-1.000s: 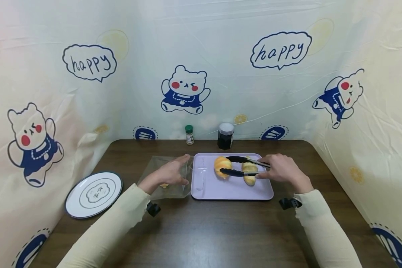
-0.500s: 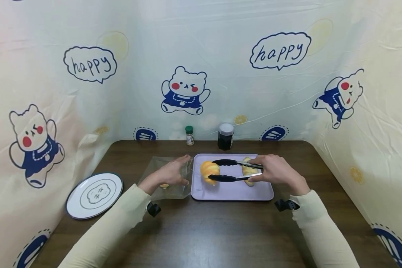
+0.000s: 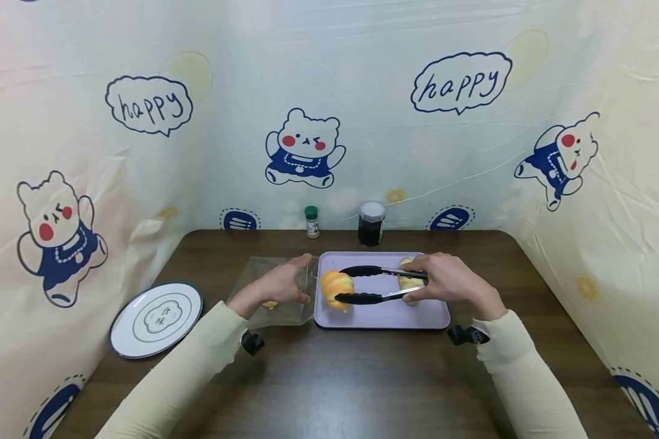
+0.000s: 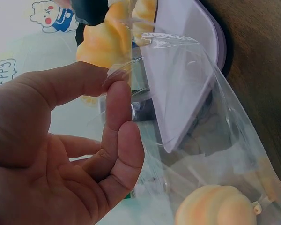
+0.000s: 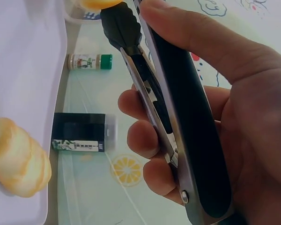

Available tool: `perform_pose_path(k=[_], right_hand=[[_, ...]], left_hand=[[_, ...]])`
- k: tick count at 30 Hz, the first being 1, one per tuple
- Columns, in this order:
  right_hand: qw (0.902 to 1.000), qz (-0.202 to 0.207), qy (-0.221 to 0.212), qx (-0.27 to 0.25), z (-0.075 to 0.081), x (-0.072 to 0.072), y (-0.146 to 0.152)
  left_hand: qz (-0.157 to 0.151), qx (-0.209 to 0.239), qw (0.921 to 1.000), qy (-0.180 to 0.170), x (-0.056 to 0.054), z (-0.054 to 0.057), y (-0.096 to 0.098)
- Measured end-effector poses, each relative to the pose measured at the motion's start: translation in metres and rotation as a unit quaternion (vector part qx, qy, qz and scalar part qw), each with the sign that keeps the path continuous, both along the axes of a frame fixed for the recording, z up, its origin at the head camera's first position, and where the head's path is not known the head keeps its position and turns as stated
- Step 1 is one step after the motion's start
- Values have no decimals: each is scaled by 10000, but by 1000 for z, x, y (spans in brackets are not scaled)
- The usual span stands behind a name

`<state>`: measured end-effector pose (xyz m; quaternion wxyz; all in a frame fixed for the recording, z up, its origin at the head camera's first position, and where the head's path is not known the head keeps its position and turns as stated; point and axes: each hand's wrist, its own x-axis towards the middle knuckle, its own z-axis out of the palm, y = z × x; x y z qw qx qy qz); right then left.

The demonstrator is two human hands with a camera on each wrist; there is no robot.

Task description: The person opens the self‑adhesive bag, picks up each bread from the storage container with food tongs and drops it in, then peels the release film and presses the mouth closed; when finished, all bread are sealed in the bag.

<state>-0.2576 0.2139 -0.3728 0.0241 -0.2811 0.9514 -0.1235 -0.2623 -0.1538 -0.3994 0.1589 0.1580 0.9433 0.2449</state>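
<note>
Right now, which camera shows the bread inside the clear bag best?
The left wrist view: the bread looks biggest there, through the clear bag, though the picture cuts off its bottom. The head view shows just a small piece beside the left hand; I can't see it in the right wrist view.

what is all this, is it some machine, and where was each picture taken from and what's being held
No machine here: each grip is a person's bare hand. The wide picture comes from a camera on the head, looking forward and down; the two close ones come from cameras on the left and right wrists. On the table is a tray with a roll on it, a plate to the left, and a bottle and a jar at the back. The right grip holds tongs, which clasp a bun over the tray's left end. The left grip seems to pinch the edge of a clear bag with another bun inside.
</note>
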Motion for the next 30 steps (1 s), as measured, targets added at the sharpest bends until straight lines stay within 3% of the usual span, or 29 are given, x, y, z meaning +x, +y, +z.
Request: perform_pose_path(k=[7, 16, 25, 30], right_hand=[[9989, 249, 383, 44, -4, -1, -15], [9975, 424, 559, 9, -7, -4, -41], [9969, 269, 701, 253, -9, -8, -59], [9963, 194, 772, 318, -14, -9, -69]], left_hand=[[-62, -18, 10000, 16, 1, 1, 0], [-129, -6, 9999, 46, 1, 1, 2], [-277, 48, 9995, 139, 2, 2, 4], [-214, 139, 9996, 113, 3, 3, 6]])
